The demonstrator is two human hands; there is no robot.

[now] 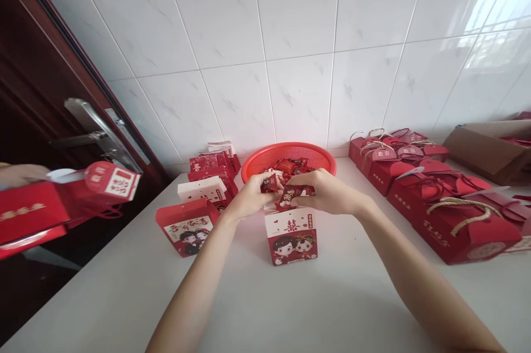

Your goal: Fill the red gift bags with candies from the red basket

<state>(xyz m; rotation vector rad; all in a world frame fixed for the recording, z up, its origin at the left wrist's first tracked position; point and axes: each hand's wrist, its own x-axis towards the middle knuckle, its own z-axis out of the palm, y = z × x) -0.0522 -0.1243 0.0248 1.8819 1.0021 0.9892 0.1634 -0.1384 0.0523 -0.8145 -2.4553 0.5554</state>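
Observation:
A small red-and-white box (293, 239) printed with two cartoon figures stands upright on the table, its top open. Right above its opening, my left hand (254, 193) is closed on a small red wrapped candy (270, 183). Beside it, my right hand (327, 190) pinches a dark red candy packet (291, 192) with white lettering. Just behind both hands sits a red plastic basket (286, 149) with many red-wrapped candies in it, partly hidden by the hands.
Several open gift boxes (186, 229) stand in a row on the left. Rows of closed red boxes (440, 226) with rope handles line the right, near a brown cardboard box (477, 154). At far left another person's hand (22, 175) is by red boxes (62, 203), before a door handle (97, 126).

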